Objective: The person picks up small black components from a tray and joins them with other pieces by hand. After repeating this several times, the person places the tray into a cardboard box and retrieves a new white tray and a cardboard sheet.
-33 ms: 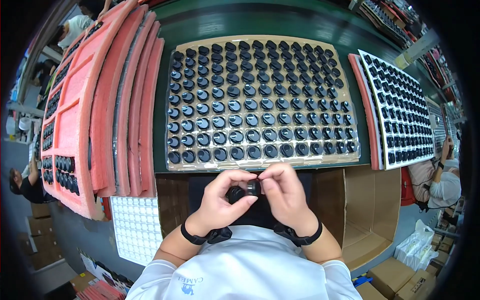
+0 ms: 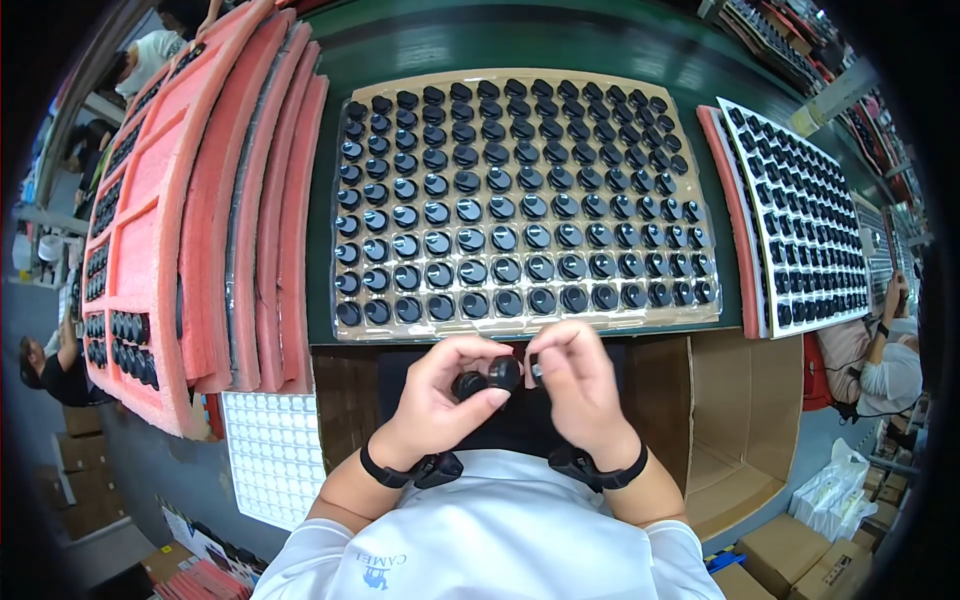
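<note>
My left hand is closed around two black round parts in front of my body. One glossy black cylindrical part sits between its thumb and fingertips. The other black part rests deeper, against the palm. Just to the right, my right hand pinches a small dark piece with a pale, shiny face; its kind is too small to tell. A narrow gap separates this piece from the black part in my left hand. Beyond both hands lies a clear plastic tray with rows of similar glossy black parts.
Pink foam trays stand stacked at the left, some holding black parts. At the right is a white tray of black parts on pink foam. An open cardboard box stands below the green bench. A white empty-celled tray lies lower left.
My right hand has drawn slightly away from the black part, and a small shiny-faced piece now shows in its fingers. The part in my left hand has turned a little.
</note>
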`<state>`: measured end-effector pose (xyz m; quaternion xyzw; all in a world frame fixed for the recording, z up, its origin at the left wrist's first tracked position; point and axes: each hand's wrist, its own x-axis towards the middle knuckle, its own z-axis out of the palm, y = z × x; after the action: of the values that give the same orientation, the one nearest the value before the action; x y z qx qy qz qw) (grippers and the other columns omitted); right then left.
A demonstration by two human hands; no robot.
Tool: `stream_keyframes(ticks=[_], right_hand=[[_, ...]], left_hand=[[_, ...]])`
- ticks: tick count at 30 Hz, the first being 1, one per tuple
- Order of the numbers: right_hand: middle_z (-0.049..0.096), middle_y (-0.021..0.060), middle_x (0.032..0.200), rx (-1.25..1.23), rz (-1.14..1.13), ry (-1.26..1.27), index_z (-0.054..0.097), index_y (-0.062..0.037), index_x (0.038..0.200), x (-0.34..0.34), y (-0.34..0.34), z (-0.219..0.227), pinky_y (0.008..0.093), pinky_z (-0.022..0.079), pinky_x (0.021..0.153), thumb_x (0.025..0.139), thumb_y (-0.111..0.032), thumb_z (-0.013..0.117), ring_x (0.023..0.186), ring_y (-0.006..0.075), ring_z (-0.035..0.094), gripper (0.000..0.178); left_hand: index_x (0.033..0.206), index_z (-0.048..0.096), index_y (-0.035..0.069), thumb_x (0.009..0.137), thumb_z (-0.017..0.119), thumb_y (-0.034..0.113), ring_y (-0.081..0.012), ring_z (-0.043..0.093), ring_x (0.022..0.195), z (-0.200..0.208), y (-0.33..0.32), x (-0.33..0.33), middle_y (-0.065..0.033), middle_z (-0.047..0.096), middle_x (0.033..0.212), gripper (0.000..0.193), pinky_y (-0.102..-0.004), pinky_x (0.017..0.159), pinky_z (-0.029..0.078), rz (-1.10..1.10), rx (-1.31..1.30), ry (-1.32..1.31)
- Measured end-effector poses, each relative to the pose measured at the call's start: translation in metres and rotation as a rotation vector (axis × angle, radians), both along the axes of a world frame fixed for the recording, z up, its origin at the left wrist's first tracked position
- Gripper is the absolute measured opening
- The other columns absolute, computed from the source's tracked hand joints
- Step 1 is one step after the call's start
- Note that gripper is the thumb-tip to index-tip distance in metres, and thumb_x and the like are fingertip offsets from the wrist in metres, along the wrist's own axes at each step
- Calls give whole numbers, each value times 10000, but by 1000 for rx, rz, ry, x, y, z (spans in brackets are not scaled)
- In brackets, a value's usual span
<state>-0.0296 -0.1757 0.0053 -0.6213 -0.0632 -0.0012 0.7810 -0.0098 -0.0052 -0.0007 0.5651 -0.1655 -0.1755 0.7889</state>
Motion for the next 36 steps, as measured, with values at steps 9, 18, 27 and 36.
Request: stream_keyframes(ticks=[9, 18, 27, 36], right_hand=[[496, 74, 691, 549, 118, 125, 431, -69, 983, 3, -3, -3, 302, 399, 694, 985, -320, 385, 658, 153, 446, 256], [485, 56, 696, 479, 114, 123, 436, -68, 984, -1, -6, -5, 255, 365, 633, 966, -334, 444, 647, 131, 431, 267], [486, 36, 786, -178, 59, -62, 451, -28, 1013, -2, -4, 9, 191, 331, 588, 911, -211, 555, 657, 70, 410, 234], [483, 29, 903, 65, 142, -19, 454, -20, 1026, -5, 1, -1, 192, 360, 633, 926, -116, 487, 715, 67, 424, 143]], left_hand=[[1209, 482, -32, 860, 619, 108, -91, 547, 751, -1, 4, 3, -124, 622, 1008, 400, -230, 647, 475, -150, -214, 238], [1144, 511, -14, 812, 670, 61, -117, 569, 843, -4, -1, -3, -95, 582, 1033, 376, -245, 761, 474, -3, -31, 36], [1095, 539, -16, 755, 710, 29, -146, 569, 880, 2, -1, -2, -108, 573, 1054, 383, -269, 777, 470, 90, 212, -375], [1088, 547, -23, 739, 714, 21, -169, 565, 884, -1, 2, -4, -135, 575, 1043, 390, -269, 754, 463, 68, 141, -353]])
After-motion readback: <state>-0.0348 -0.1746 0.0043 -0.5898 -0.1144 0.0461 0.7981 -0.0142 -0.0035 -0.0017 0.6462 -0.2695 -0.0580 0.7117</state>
